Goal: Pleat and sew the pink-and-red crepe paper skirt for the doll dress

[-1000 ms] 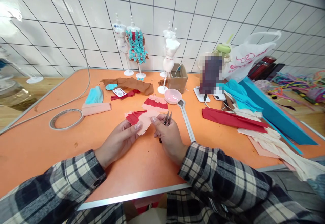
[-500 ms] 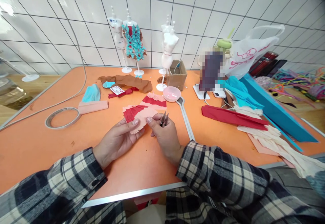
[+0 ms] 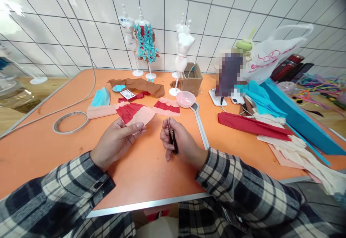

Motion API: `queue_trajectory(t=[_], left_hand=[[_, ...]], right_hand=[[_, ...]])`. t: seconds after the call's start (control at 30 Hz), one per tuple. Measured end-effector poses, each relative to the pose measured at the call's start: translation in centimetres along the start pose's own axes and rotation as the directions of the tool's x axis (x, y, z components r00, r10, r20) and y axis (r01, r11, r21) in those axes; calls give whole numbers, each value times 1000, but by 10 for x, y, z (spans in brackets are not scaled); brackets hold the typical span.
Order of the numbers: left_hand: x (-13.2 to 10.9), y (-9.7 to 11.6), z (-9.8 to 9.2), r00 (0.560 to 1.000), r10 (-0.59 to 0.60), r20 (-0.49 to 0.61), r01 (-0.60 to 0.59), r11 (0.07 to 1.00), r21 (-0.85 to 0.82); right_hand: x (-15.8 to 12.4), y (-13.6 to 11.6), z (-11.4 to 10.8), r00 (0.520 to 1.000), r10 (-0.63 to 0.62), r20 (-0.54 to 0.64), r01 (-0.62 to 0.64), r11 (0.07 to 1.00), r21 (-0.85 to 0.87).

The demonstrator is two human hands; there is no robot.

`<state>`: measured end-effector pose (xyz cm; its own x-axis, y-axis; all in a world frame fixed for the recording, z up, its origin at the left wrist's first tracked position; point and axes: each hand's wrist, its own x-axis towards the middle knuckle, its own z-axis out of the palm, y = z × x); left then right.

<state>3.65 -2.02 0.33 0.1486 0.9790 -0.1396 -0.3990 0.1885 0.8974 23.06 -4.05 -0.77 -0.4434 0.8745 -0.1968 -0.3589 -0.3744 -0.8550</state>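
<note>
My left hand (image 3: pixel 119 137) pinches a gathered piece of pink and red crepe paper (image 3: pixel 135 113) between thumb and fingers, above the table. In my right hand (image 3: pixel 183 139) is a pair of dark thread snips (image 3: pixel 172 137), blades pointing up and away from me. The snips and the held paper are apart. A second pink and red crepe paper piece (image 3: pixel 167 107) lies flat on the table beyond my hands, beside a pink bowl (image 3: pixel 185 99).
A tape roll (image 3: pixel 70 122) lies at left near a cable. Dress forms (image 3: pixel 146 47) stand at the back by a cardboard box (image 3: pixel 191 79). Right of the grey spoon-shaped tool (image 3: pixel 200 126) lie red crepe paper (image 3: pixel 251 125), white strips and a blue sheet (image 3: pixel 302 115).
My hands have moved apart. The right one has let go of the paper and turned the snips upright in its grip; the left has carried the paper leftward.
</note>
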Motion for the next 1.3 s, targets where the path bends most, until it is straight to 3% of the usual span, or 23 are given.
queue_trajectory(t=[0.13, 0.23, 0.5, 0.77, 1.3], left_hand=[[0, 1, -1, 999, 24, 39, -26, 998, 53], [-1, -1, -1, 994, 24, 108, -36, 994, 104], [0, -3, -5, 983, 14, 185, -32, 995, 96], [0, -5, -6, 990, 6, 142, -21, 995, 101], [-4, -2, -3, 977, -15, 212, -10, 993, 117]], right_hand=[[0, -1, 1, 983, 151, 103, -125, 967, -223], [0, 0, 1, 981, 157, 116, -113, 940, -321], [3, 6, -11, 981, 129, 145, -82, 953, -292], [0, 5, -4, 995, 98, 35, -75, 911, -407], [0, -1, -5, 996, 86, 36, -63, 901, -430]])
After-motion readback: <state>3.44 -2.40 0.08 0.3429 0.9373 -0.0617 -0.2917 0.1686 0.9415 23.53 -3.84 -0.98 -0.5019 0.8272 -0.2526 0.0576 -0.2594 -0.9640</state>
